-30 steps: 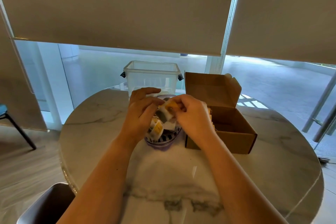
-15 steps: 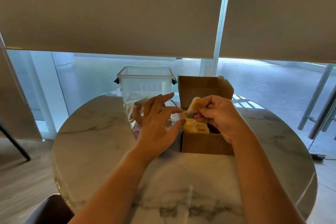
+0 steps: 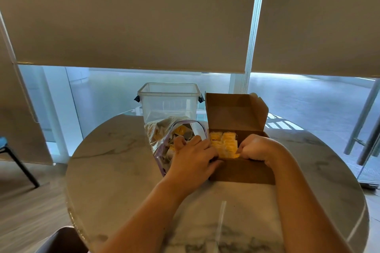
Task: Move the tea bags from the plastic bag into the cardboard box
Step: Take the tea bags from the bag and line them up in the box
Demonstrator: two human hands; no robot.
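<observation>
My right hand (image 3: pixel 256 148) is curled inside the cardboard box (image 3: pixel 242 170) at about one o'clock on the marble tabletop (image 3: pixel 115 160), fingers bent against the stacked yellow tea bags (image 3: pixel 225 144), though I cannot tell if it grips one. My left hand (image 3: pixel 193 160) rests loosely open, touching the box's left edge and the plastic bag (image 3: pixel 164 135) at eleven o'clock (more bags remain inside). They look light, soft and crushable, so I would pinch each gently by its flat sides.

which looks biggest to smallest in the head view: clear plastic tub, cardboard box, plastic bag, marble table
1. marble table, by far.
2. cardboard box, counting its raised lid.
3. clear plastic tub and plastic bag: too alike to rank; the tub sits farther back and the left hand covers part of the bag.
</observation>
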